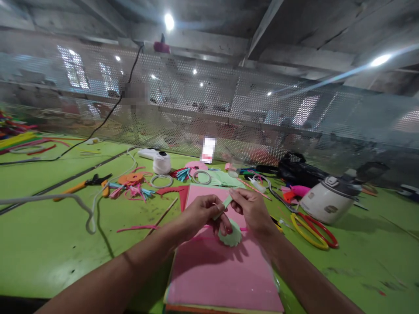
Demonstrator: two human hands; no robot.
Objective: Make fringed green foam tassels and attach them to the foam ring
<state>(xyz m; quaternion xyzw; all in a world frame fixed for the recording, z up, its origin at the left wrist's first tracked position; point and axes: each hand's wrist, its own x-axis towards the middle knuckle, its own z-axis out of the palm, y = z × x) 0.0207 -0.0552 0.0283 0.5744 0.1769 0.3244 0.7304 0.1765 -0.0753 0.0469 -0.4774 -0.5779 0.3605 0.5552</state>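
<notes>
Both my hands meet above a stack of coloured sheets with a pink one (pixel 225 274) on top. Between them is a narrow pale green strip (pixel 227 201). My left hand (pixel 206 211) pinches its lower end with thumb and finger, while my right hand (pixel 250 207) pinches the upper end. A pale green scalloped paper disc (pixel 231 235) sits just under my left fingers; whether they touch it I cannot tell. Pink pipe cleaner (pixel 140 228) lies left of the stack, near a thin wooden stick (pixel 167 213).
Pliers (pixel 83 185) with orange handles and a white thread spool (pixel 162 163) are at the left. A white jug (pixel 329 198) and red-and-yellow-handled scissors (pixel 309 231) stand or lie right. Green paper sheets (pixel 222 178) lie behind the stack. A perforated metal screen (pixel 212 104) borders the table.
</notes>
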